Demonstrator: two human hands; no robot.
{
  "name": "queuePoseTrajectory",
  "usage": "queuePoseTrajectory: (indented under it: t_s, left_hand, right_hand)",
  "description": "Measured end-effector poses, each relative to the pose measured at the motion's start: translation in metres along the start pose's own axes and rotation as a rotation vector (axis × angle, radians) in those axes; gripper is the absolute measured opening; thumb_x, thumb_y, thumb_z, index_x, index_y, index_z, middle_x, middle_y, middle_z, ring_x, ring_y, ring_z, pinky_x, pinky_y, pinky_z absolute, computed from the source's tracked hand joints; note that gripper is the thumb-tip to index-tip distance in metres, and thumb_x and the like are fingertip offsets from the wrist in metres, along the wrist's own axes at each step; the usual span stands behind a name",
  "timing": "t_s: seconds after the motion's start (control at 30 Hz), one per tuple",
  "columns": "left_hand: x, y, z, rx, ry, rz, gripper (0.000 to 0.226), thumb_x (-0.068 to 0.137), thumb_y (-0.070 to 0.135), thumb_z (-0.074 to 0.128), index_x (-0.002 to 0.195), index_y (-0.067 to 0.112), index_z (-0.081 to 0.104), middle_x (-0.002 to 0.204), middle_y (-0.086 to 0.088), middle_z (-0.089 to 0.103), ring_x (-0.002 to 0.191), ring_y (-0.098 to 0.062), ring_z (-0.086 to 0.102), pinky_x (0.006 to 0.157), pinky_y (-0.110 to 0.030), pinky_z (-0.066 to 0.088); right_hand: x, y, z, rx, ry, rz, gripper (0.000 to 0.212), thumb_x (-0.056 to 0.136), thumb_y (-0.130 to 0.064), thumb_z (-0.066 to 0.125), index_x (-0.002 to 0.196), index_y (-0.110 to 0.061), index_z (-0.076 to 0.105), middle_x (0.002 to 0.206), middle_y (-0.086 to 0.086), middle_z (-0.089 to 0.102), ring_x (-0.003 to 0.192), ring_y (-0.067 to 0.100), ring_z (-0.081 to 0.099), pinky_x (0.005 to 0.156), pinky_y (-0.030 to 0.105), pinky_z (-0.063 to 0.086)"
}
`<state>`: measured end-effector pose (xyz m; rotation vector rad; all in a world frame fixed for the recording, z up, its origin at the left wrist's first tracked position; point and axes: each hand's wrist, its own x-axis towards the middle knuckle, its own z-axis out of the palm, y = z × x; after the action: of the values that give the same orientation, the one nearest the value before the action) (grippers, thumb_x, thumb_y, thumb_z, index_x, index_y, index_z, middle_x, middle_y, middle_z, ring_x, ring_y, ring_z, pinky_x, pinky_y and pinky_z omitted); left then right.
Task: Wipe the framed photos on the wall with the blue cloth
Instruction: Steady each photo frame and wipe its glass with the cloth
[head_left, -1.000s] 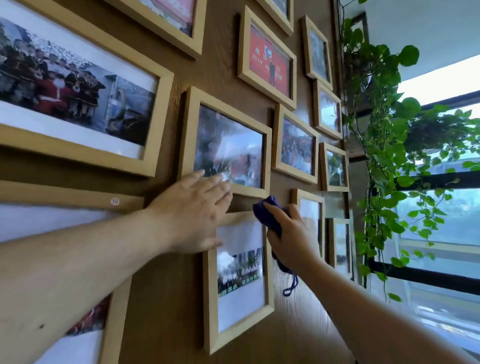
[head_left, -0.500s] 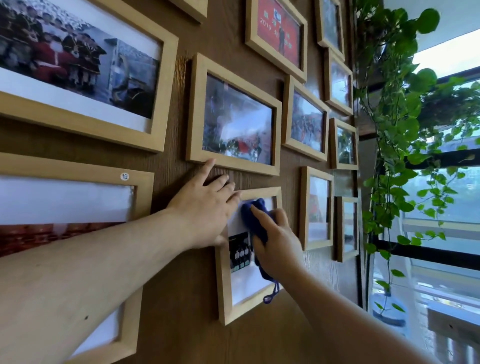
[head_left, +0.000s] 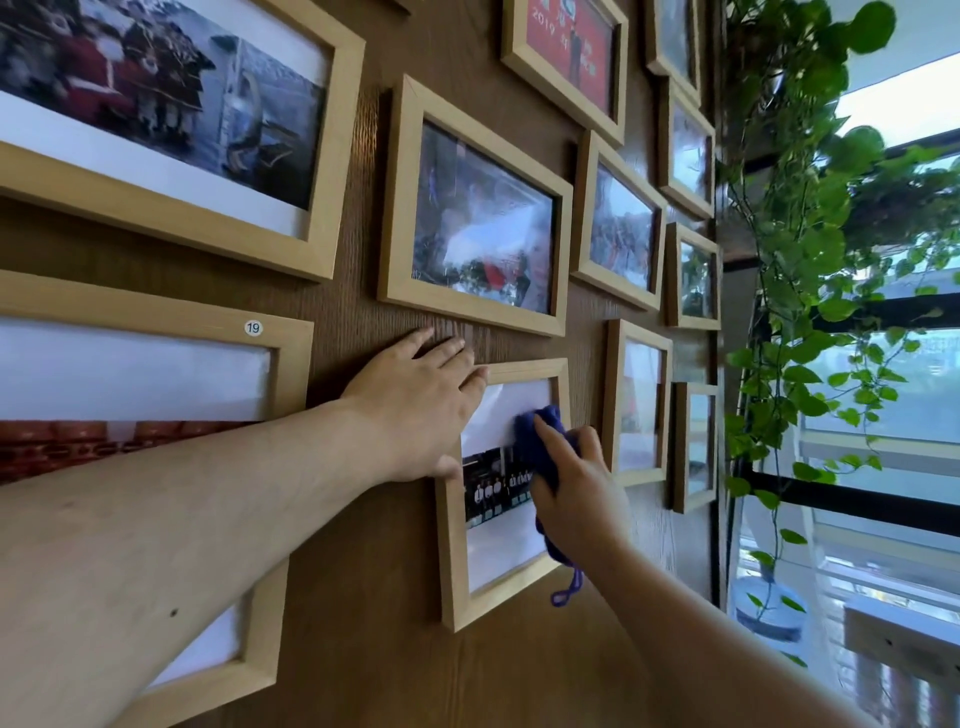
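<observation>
Several light wooden framed photos hang on a brown wood-grain wall. My right hand (head_left: 579, 491) presses a dark blue cloth (head_left: 543, 434) against the glass of an upright frame (head_left: 452, 561) low in the middle; the cloth's loop dangles below my wrist. My left hand (head_left: 415, 402) lies flat with fingers spread on the wall at that frame's upper left corner, its fingertips touching the top rail. Directly above hangs a wider frame (head_left: 400, 208) with a reflective photo.
A large frame with a "19" sticker (head_left: 253, 328) sits under my left forearm. More frames (head_left: 615, 223) continue to the right. A trailing green vine (head_left: 795, 270) hangs by the window (head_left: 893, 395) at the wall's right end.
The view dropped and drew closer. My right hand carried the cloth from the frame's top right corner onto its glass. My left hand slid down from the upper frame to the lower frame's corner.
</observation>
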<state>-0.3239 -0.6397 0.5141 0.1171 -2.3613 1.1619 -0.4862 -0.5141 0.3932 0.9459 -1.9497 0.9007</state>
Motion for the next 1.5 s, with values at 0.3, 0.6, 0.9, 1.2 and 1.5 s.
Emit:
queuePoseTrajectory:
  t_s: [0.3, 0.6, 0.9, 1.2, 1.5]
  left_hand:
    - [-0.001, 0.001, -0.004, 0.016, -0.007, 0.002, 0.1, 0.081, 0.069, 0.048, 0.149, 0.009, 0.005, 0.16, -0.015, 0.011, 0.147, -0.03, 0.006, 0.119, -0.05, 0.004]
    - [-0.002, 0.005, -0.004, 0.038, -0.005, -0.01, 0.101, 0.079, 0.07, 0.049, 0.149, 0.01, 0.007, 0.159, -0.014, 0.015, 0.146, -0.03, 0.008, 0.118, -0.05, 0.006]
    - [-0.002, 0.003, -0.003, 0.06, -0.012, -0.006, 0.102, 0.078, 0.072, 0.048, 0.149, 0.011, 0.007, 0.159, -0.013, 0.016, 0.146, -0.028, 0.009, 0.117, -0.049, 0.006]
    - [-0.001, 0.004, -0.004, 0.093, -0.027, -0.008, 0.103, 0.077, 0.074, 0.046, 0.149, 0.011, 0.007, 0.158, -0.013, 0.018, 0.146, -0.028, 0.01, 0.118, -0.049, 0.009]
    - [-0.002, 0.005, -0.007, 0.098, -0.071, -0.023, 0.102, 0.078, 0.073, 0.045, 0.15, 0.012, 0.005, 0.16, -0.011, 0.013, 0.147, -0.027, 0.007, 0.118, -0.05, 0.008]
  right_hand:
    - [-0.018, 0.01, -0.005, -0.047, -0.107, -0.283, 0.054, 0.083, -0.025, 0.056, 0.135, -0.031, 0.044, 0.114, 0.005, 0.05, 0.074, 0.021, 0.057, 0.049, 0.035, 0.053]
    - [-0.033, 0.004, -0.006, -0.033, -0.182, -0.277, 0.056, 0.084, -0.026, 0.053, 0.138, -0.031, 0.041, 0.117, 0.006, 0.047, 0.079, 0.022, 0.056, 0.057, 0.04, 0.055]
    - [-0.037, 0.028, -0.012, -0.201, -0.29, -0.289, 0.048, 0.087, -0.026, 0.053, 0.134, -0.03, 0.042, 0.121, 0.007, 0.048, 0.084, 0.026, 0.059, 0.058, 0.041, 0.055]
    - [-0.068, 0.01, -0.008, -0.23, -0.483, -0.43, 0.052, 0.087, -0.036, 0.049, 0.136, -0.034, 0.031, 0.124, 0.006, 0.043, 0.087, 0.026, 0.056, 0.067, 0.041, 0.053]
    - [-0.053, 0.032, -0.021, -0.332, -0.549, -0.481, 0.046, 0.092, -0.035, 0.041, 0.137, -0.034, 0.033, 0.129, 0.008, 0.041, 0.097, 0.027, 0.055, 0.069, 0.044, 0.054]
